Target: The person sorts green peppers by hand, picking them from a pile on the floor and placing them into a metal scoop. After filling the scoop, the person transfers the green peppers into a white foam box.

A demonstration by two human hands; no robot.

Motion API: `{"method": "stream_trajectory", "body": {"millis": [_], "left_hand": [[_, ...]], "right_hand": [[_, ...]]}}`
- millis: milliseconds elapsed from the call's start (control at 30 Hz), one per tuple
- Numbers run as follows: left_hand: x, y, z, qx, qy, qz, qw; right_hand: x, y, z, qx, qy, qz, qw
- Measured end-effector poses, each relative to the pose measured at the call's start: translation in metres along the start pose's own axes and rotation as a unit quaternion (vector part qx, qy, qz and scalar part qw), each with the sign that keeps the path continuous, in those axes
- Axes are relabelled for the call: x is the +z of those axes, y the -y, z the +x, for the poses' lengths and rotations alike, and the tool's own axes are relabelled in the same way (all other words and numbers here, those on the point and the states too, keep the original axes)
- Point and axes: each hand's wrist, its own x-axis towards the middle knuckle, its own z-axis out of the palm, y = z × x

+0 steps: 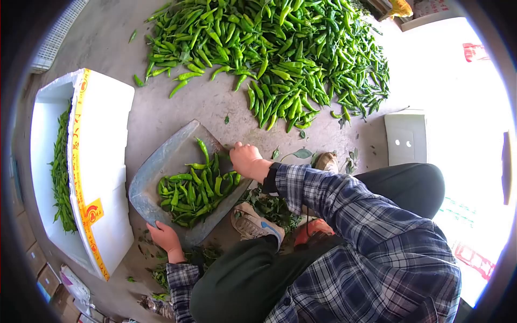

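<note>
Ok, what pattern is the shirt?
The shirt is navy and white plaid, shown in the head view.

a long-sleeved plaid shirt (350, 215) in navy and black, crossed by thin white lines, with a small dark button (287, 301) on it; a black inner cuff (271, 179) shows at the right wrist. dark green trousers (237, 285), plain. beige lace-up sneakers (256, 222), scuffed, the left one with a blue side marking (271, 228).

floor (144, 125) I could cross between foam box (110, 161) and scoop (175, 153), pepper heap (274, 48) blocking far, right perhaps obstructed, washed out
</note>
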Motion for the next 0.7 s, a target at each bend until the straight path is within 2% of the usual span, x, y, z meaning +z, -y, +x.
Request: {"method": "stream_trajectory", "body": {"millis": [100, 167, 200, 267, 333, 367, 400, 433, 467, 500, 567, 633, 700], "left_hand": [[0.0, -0.002, 0.002, -0.008, 0.007, 0.0, 1.0], [0.001, 0.004, -0.001, -0.014, 0.013, 0.002, 1.0], [0.002, 0.007, 0.0, -0.003, 0.007, 0.003, 1.0], [0.003, 0.008, 0.002, 0.011, 0.0, 0.003, 1.0], [0.004, 0.01, 0.002, 0.007, 0.001, 0.003, 1.0], [0.004, 0.01, 0.002, 0.006, 0.001, 0.001, 1.0], [0.003, 0.009, 0.002, 0.01, 0.003, -0.007, 1.0], [0.002, 0.009, 0.001, 0.015, 0.005, -0.016, 1.0], [0.002, 0.008, 0.001, 0.013, 0.007, -0.017, 1.0], [0.002, 0.007, 0.002, 0.004, 0.013, -0.022, 1.0], [0.002, 0.009, 0.003, -0.004, 0.018, -0.026, 0.999], [0.006, 0.017, 0.004, -0.013, 0.012, 0.017, 1.0], [0.012, 0.025, 0.004, -0.012, 0.004, -0.004, 1.0]], "right_hand": [[0.001, 0.008, 0.002, 0.038, 0.014, 0.071, 0.997], [-0.011, 0.022, -0.001, -0.031, 0.115, 0.124, 0.985], [-0.02, 0.027, -0.008, -0.031, 0.115, 0.124, 0.985], [-0.041, 0.037, -0.023, -0.24, 0.088, 0.21, 0.944], [-0.069, 0.024, -0.01, -0.14, 0.002, 0.211, 0.967], [-0.065, 0.002, 0.012, -0.058, -0.097, 0.17, 0.979], [-0.062, -0.023, 0.035, 0.024, -0.195, 0.125, 0.973], [-0.079, -0.042, 0.039, 0.086, -0.228, 0.147, 0.959], [-0.075, -0.058, 0.047, 0.126, -0.328, 0.006, 0.936], [-0.064, -0.076, 0.057, 0.142, -0.327, 0.017, 0.934], [-0.042, -0.079, 0.06, 0.139, -0.321, -0.079, 0.934], [-0.035, -0.066, 0.052, 0.04, -0.263, -0.073, 0.961], [-0.026, -0.051, 0.04, 0.012, -0.241, -0.059, 0.969]]}}
